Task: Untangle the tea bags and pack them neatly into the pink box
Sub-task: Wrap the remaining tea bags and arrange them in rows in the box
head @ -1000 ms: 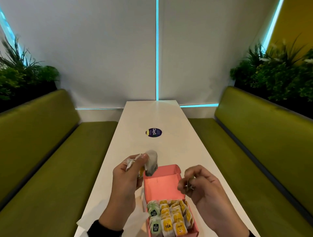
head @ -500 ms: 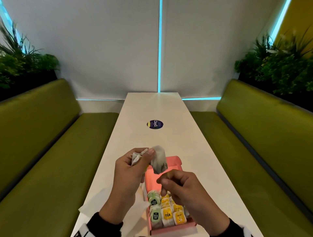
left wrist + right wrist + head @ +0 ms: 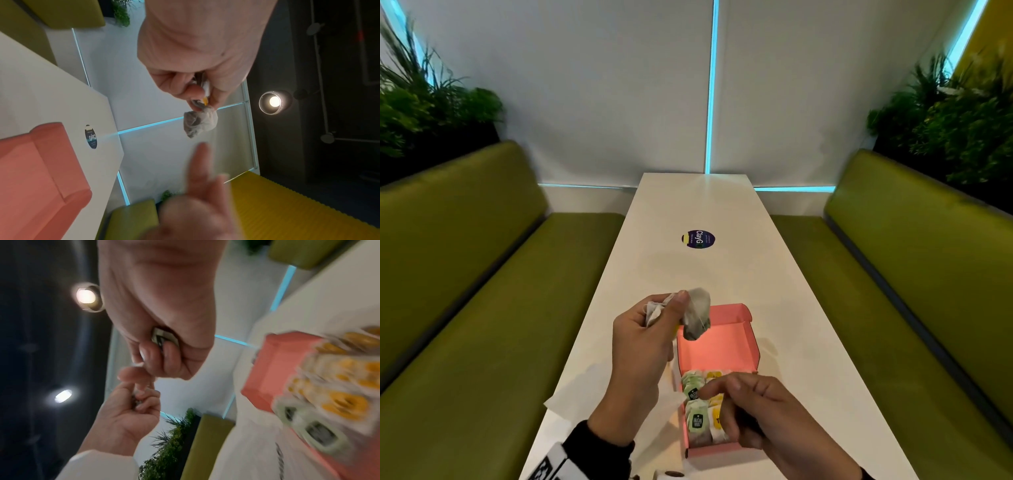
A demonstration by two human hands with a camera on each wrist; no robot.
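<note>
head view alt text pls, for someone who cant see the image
A person's left hand holds up a bunch of tangled tea bags over an open pink box on a long white table. The right hand hovers, fingers curled, over the rows of packed tea bags at the box's near end.

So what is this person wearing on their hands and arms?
Both hands are bare: no gloves or rings show. The left hand comes out of a black sleeve, and below its cuff sits a white band with black markings. At the right hand, only a sliver of dark cuff shows.
</note>
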